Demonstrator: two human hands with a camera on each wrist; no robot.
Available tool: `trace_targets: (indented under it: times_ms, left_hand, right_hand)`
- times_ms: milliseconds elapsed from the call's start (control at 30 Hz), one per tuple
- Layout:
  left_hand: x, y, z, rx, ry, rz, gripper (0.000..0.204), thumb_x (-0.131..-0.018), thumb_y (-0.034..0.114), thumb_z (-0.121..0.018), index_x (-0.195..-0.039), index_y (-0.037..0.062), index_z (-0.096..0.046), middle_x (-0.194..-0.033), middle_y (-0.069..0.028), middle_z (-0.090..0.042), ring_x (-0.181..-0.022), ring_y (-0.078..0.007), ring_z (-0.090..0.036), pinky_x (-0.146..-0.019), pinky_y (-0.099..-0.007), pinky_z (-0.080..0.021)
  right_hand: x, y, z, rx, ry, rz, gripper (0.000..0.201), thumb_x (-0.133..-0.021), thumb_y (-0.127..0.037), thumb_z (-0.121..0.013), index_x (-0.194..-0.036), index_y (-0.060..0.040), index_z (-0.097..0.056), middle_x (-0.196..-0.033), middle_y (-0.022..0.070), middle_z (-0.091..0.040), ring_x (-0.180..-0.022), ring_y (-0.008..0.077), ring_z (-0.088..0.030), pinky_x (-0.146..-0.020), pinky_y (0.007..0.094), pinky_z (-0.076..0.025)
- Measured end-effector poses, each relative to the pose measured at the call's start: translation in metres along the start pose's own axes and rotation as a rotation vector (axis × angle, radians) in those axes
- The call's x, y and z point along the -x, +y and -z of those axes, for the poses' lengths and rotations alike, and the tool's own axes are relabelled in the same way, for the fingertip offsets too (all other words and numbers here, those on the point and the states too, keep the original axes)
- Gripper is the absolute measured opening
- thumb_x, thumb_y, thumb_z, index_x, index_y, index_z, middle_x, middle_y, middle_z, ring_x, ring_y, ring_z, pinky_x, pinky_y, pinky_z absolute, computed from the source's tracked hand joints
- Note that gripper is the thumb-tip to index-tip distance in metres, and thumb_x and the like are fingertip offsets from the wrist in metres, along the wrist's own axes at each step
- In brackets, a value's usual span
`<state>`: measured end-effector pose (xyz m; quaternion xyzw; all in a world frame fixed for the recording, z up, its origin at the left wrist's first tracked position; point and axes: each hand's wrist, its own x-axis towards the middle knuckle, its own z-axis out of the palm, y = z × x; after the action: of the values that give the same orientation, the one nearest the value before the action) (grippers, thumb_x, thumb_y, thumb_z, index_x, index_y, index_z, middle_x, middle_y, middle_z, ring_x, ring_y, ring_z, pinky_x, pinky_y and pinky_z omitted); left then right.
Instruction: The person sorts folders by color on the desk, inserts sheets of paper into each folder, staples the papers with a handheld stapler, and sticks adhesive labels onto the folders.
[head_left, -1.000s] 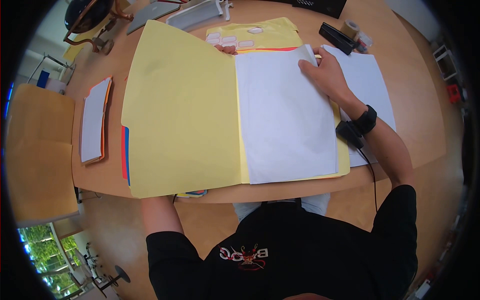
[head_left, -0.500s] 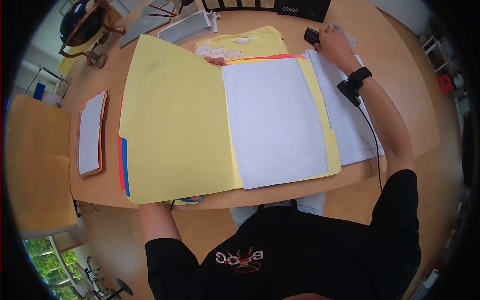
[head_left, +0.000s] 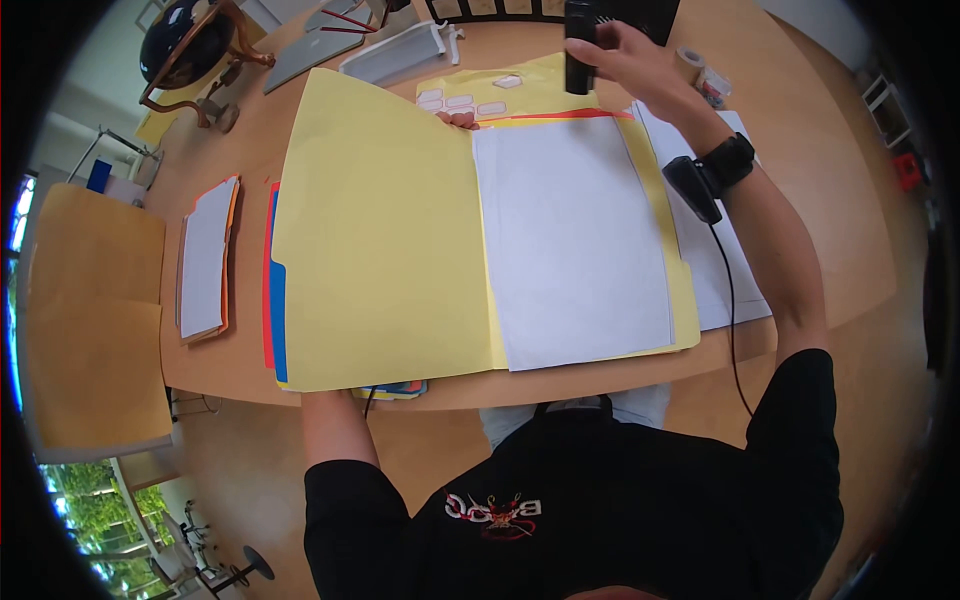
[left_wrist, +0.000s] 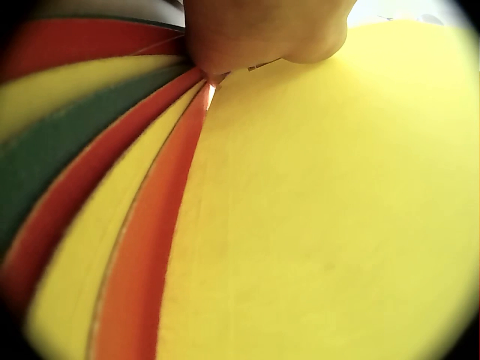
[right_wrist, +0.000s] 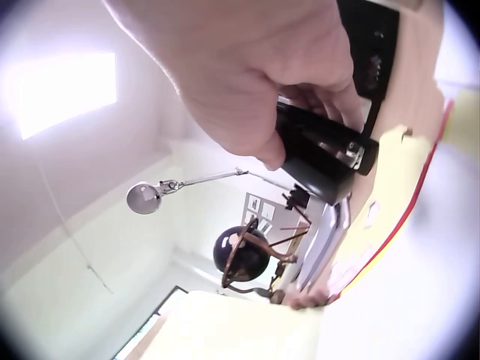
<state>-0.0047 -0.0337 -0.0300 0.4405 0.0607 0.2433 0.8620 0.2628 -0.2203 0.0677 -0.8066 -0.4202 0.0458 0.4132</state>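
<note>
An open yellow folder (head_left: 385,240) lies over red and blue folders at the table's front, with white sheets (head_left: 575,240) on its right half. From behind, my left hand (head_left: 459,120) grips the folders near the top of the fold; the left wrist view has this hand (left_wrist: 266,30) above the fanned coloured folders (left_wrist: 90,172). My right hand (head_left: 645,72) holds a black stapler (head_left: 579,50) upright, raised past the folder's top edge. In the right wrist view, thumb and fingers pinch the stapler (right_wrist: 319,154), its metal end showing.
More white sheets (head_left: 735,270) lie partly under the folder's right side. A paper stack (head_left: 205,260) sits at the left. Behind are a yellow envelope (head_left: 535,80), a grey tray (head_left: 395,55), a laptop (head_left: 310,50), a globe (head_left: 185,45) and a tape roll (head_left: 688,62).
My right hand left the sheets' top right corner, took hold of the stapler at the back right, then lifted it and brought it left. My left hand keeps its grip on the folders.
</note>
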Motion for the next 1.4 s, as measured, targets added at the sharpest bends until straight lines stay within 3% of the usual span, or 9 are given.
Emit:
trace_targets:
  times_ms: [67, 267, 367, 533, 633, 933, 1133, 1267, 1400]
  left_hand:
    - [0.006, 0.002, -0.003, -0.031, -0.007, -0.001, 0.04, -0.099, 0.031, -0.059, -0.127, 0.0032, -0.056, -0.112, -0.0087, -0.066, -0.107, -0.0147, -0.059, -0.093, -0.0296, -0.05]
    - [0.019, 0.011, -0.016, -0.126, -0.034, -0.008, 0.04, -0.099, 0.032, -0.059, -0.126, 0.003, -0.057, -0.11, -0.0082, -0.066, -0.105, -0.014, -0.06, -0.09, -0.0289, -0.05]
    - [0.034, 0.014, -0.021, -0.153, -0.051, -0.019, 0.04, -0.099, 0.032, -0.06, -0.126, 0.0029, -0.057, -0.109, -0.0079, -0.066, -0.103, -0.0136, -0.06, -0.089, -0.0285, -0.05]
    - [0.049, 0.02, -0.014, -0.153, -0.068, -0.05, 0.04, -0.098, 0.033, -0.06, -0.125, 0.0028, -0.057, -0.107, -0.0075, -0.066, -0.101, -0.0131, -0.06, -0.087, -0.0279, -0.05]
    - [0.061, 0.02, -0.007, -0.153, -0.061, -0.073, 0.04, -0.098, 0.033, -0.061, -0.125, 0.0027, -0.057, -0.106, -0.0072, -0.066, -0.1, -0.0127, -0.06, -0.086, -0.0276, -0.05]
    - [0.072, 0.032, 0.012, -0.225, -0.018, -0.12, 0.041, -0.098, 0.033, -0.062, -0.123, 0.0024, -0.058, -0.103, -0.0065, -0.066, -0.096, -0.0117, -0.061, -0.083, -0.0265, -0.051]
    - [0.08, 0.044, 0.018, -0.312, -0.009, -0.126, 0.041, -0.097, 0.034, -0.063, -0.123, 0.0022, -0.058, -0.101, -0.0059, -0.066, -0.094, -0.011, -0.061, -0.08, -0.0258, -0.051]
    - [0.079, 0.05, 0.018, -0.377, -0.001, -0.12, 0.041, -0.097, 0.034, -0.063, -0.122, 0.0021, -0.058, -0.1, -0.0056, -0.066, -0.092, -0.0105, -0.062, -0.079, -0.0254, -0.051]
    - [0.091, 0.055, 0.007, -0.447, -0.018, -0.123, 0.041, -0.097, 0.034, -0.064, -0.121, 0.002, -0.058, -0.098, -0.0052, -0.066, -0.09, -0.0101, -0.062, -0.077, -0.0249, -0.051]
  right_hand:
    - [0.003, -0.02, -0.031, -0.444, -0.127, 0.1, 0.059, -0.089, -0.044, -0.072, -0.12, 0.0045, -0.059, -0.104, 0.0134, -0.064, -0.094, 0.0195, -0.061, -0.083, 0.0332, -0.049]
    - [0.01, -0.043, -0.087, -0.505, -0.145, 0.045, 0.062, -0.088, -0.042, -0.074, -0.121, 0.0072, -0.055, -0.108, 0.0148, -0.062, -0.098, 0.0214, -0.062, -0.083, 0.0324, -0.05]
    - [0.006, -0.04, -0.07, -0.421, -0.077, 0.018, 0.061, -0.086, -0.041, -0.074, -0.12, 0.0064, -0.058, -0.109, 0.0156, -0.064, -0.098, 0.022, -0.063, -0.083, 0.0337, -0.051]
    - [-0.004, 0.01, -0.007, 0.513, 0.275, 0.138, 0.057, -0.077, -0.042, -0.071, -0.119, -0.0026, -0.067, -0.102, 0.02, -0.071, -0.091, 0.0322, -0.069, -0.084, 0.0376, -0.053]
    - [-0.008, 0.05, 0.032, 0.417, 0.01, -0.069, 0.055, -0.076, -0.04, -0.072, -0.118, -0.0046, -0.069, -0.104, 0.0197, -0.071, -0.095, 0.0322, -0.069, -0.086, 0.0384, -0.053]
    - [0.001, 0.099, 0.047, 0.468, -0.031, -0.15, 0.053, -0.074, -0.038, -0.075, -0.111, -0.0009, -0.071, -0.099, 0.0204, -0.072, -0.089, 0.033, -0.069, -0.084, 0.0384, -0.053]
    - [0.024, 0.069, 0.03, 0.659, 0.246, -0.016, 0.049, -0.085, -0.039, -0.072, -0.118, -0.0021, -0.068, -0.118, 0.0199, -0.067, -0.109, 0.0307, -0.063, -0.092, 0.0392, -0.05]
    - [0.095, 0.0, 0.031, 0.266, -0.393, 0.354, 0.056, -0.093, -0.041, -0.064, -0.136, -0.0062, -0.057, -0.144, 0.0176, -0.052, -0.133, 0.0342, -0.047, -0.112, 0.0419, -0.037]
    - [0.127, 0.006, 0.019, 0.489, -0.519, 0.503, 0.067, -0.092, -0.054, -0.059, -0.142, -0.0098, -0.052, -0.151, 0.0198, -0.042, -0.14, 0.039, -0.037, -0.116, 0.0447, -0.031]
